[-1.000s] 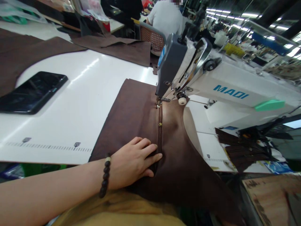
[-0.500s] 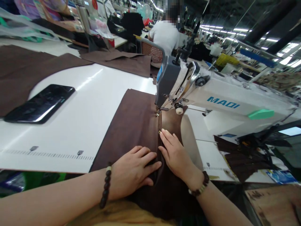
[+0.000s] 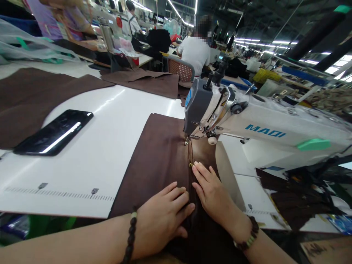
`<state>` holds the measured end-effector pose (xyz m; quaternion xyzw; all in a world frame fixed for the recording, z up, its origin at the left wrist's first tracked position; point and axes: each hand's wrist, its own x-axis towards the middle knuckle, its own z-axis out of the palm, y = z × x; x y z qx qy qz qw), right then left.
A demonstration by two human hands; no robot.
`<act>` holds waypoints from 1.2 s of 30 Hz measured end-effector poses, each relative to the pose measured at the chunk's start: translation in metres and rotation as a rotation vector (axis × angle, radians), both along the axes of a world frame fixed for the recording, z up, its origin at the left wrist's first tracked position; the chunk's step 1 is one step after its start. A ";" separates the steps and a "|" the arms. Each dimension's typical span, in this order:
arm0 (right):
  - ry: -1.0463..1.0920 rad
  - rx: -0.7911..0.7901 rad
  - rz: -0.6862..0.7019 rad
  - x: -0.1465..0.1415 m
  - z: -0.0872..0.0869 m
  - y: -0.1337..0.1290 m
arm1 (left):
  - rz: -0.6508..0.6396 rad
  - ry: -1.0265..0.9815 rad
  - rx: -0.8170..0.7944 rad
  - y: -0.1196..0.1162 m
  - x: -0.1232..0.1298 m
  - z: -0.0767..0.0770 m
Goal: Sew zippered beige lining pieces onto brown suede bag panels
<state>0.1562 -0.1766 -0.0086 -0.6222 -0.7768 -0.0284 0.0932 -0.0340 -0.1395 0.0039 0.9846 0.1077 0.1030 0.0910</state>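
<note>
A dark brown fabric piece [image 3: 156, 154] lies under the presser foot [image 3: 187, 141] of a white sewing machine [image 3: 264, 128]. Along it, toward me from the foot, runs a zipper [image 3: 190, 152] with a small brass-coloured pull [image 3: 190, 165]. My right hand [image 3: 213, 190] rests open on the fabric just right of the zipper, its fingertips beside the pull. Nearer to me, my left hand [image 3: 165, 216] lies on the fabric left of the zipper, fingers apart and slightly bent. Neither hand grips anything that I can see.
A black phone [image 3: 55, 132] lies on the white table [image 3: 110, 146] at left. More brown fabric [image 3: 35, 91] spreads behind it. Dark brown pieces [image 3: 288, 198] lie right of the machine. A person in a white shirt [image 3: 195, 53] sits beyond, with another person's purple sleeve [image 3: 41, 18] at upper left.
The camera has tilted, so everything sits lower in the picture. My left hand has shifted slightly back toward me, away from the presser foot. The right hand stays beside the zipper pull.
</note>
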 end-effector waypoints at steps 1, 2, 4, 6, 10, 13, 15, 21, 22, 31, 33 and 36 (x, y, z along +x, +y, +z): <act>-0.004 0.000 -0.004 0.000 0.000 0.000 | 0.002 0.001 0.000 0.000 0.000 0.000; -0.005 -0.001 -0.010 0.000 0.001 0.000 | 0.005 0.001 0.000 0.000 0.000 -0.001; -0.004 -0.006 -0.023 -0.002 0.003 -0.001 | 0.007 0.003 -0.006 0.002 -0.001 -0.002; 0.000 -0.016 -0.034 -0.003 0.004 0.000 | 0.009 0.000 -0.004 0.003 -0.001 -0.003; 0.007 -0.023 -0.054 -0.005 0.005 0.004 | 0.019 -0.014 0.010 0.007 -0.002 -0.005; 0.006 -0.016 -0.069 -0.005 0.006 0.008 | 0.030 -0.021 0.010 0.012 -0.001 -0.006; 0.007 -0.023 -0.077 -0.004 0.006 0.012 | 0.037 -0.026 0.007 0.015 0.000 -0.007; 0.019 -0.046 -0.100 0.001 0.006 0.028 | 0.040 -0.032 0.021 0.029 0.006 -0.006; 0.019 -0.045 -0.103 0.002 0.006 0.031 | 0.043 -0.032 0.024 0.032 0.007 -0.005; 0.000 -0.019 -0.104 0.006 0.007 0.046 | 0.030 -0.018 0.036 0.047 0.012 -0.003; 0.000 -0.019 -0.105 0.006 0.007 0.046 | 0.031 -0.022 0.033 0.048 0.012 -0.004; 0.007 -0.016 -0.109 0.006 0.007 0.048 | 0.035 -0.028 0.033 0.049 0.013 -0.005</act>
